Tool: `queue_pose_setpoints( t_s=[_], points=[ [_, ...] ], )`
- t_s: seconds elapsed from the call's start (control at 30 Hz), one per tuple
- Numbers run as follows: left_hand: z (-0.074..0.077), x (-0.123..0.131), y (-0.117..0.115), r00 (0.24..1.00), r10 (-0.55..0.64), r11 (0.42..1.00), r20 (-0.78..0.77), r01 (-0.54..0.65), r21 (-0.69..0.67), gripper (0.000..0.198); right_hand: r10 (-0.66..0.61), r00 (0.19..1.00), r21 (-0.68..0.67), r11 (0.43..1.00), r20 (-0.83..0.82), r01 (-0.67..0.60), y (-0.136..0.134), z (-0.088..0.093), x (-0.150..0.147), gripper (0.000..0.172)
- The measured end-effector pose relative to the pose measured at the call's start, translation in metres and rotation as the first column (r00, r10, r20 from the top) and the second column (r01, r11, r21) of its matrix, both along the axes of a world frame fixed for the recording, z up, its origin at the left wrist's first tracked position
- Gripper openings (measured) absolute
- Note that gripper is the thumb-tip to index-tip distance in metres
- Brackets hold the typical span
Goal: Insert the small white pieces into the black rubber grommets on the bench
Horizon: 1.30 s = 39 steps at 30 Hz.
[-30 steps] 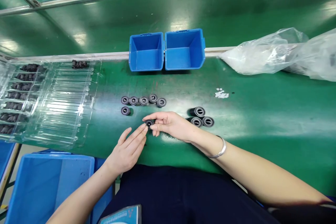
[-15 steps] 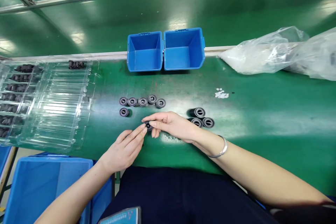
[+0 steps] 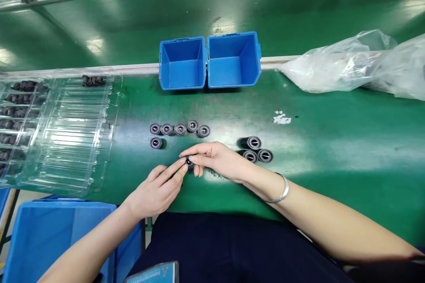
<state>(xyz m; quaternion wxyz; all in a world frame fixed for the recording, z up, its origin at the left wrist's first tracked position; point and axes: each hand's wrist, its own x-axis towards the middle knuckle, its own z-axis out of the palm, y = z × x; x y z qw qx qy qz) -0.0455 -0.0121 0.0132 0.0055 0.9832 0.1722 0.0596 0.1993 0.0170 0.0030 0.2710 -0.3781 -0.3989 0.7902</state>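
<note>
My right hand (image 3: 215, 159) pinches a small black round part (image 3: 189, 162) between thumb and fingers, just above the green table (image 3: 332, 150). Fingertips of my left hand (image 3: 156, 190) touch the same part from the left, fingers drawn together. Several matching black round parts (image 3: 179, 129) lie in a row beyond the hands, with one more (image 3: 156, 143) below the row's left end. Three black cylindrical parts (image 3: 254, 149) lie just right of my right hand.
Two blue bins (image 3: 209, 59) stand side by side at the table's back. Clear plastic trays (image 3: 66, 128) with dark parts in their left slots lie at the left. Crumpled plastic bags (image 3: 348, 64) rest at the back right. A large blue crate (image 3: 49, 239) sits below the table's left edge.
My left hand's fingers have curled in closer onto the part. The view has shifted slightly; the parts on the table have not moved.
</note>
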Motion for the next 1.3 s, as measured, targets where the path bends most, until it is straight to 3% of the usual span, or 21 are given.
queue_pose_setpoints(
  t_s=[0.4, 0.67, 0.87, 1.1, 1.3],
  points=[
    [-0.003, -0.004, 0.005, 1.0, -0.016, 0.997, 0.0, 0.015, -0.078, 0.033, 0.008, 1.0, -0.074, 0.997, 0.025, -0.006, 0.004, 0.004, -0.002, 0.033],
    [-0.001, -0.001, 0.004, 1.0, -0.005, 1.0, -0.002, 0.005, -0.022, 0.036, -0.01, 0.997, -0.05, 0.999, 0.07, 0.013, 0.006, 0.004, -0.005, 0.028],
    [-0.004, -0.003, 0.0, 0.999, 0.041, 0.999, -0.007, -0.041, 0.006, 0.031, -0.013, 0.998, -0.118, 0.993, 0.065, 0.021, 0.008, 0.008, -0.006, 0.03],
    [-0.009, -0.008, -0.003, 0.999, 0.044, 0.999, 0.023, -0.044, 0.032, 0.032, -0.024, 0.996, -0.145, 0.989, 0.085, 0.036, 0.011, 0.011, -0.011, 0.02],
    [-0.005, -0.005, -0.003, 0.998, 0.057, 0.997, 0.017, -0.057, 0.045, 0.031, -0.051, 0.993, -0.144, 0.987, 0.11, 0.066, 0.01, 0.013, -0.013, 0.014]
  ],
)
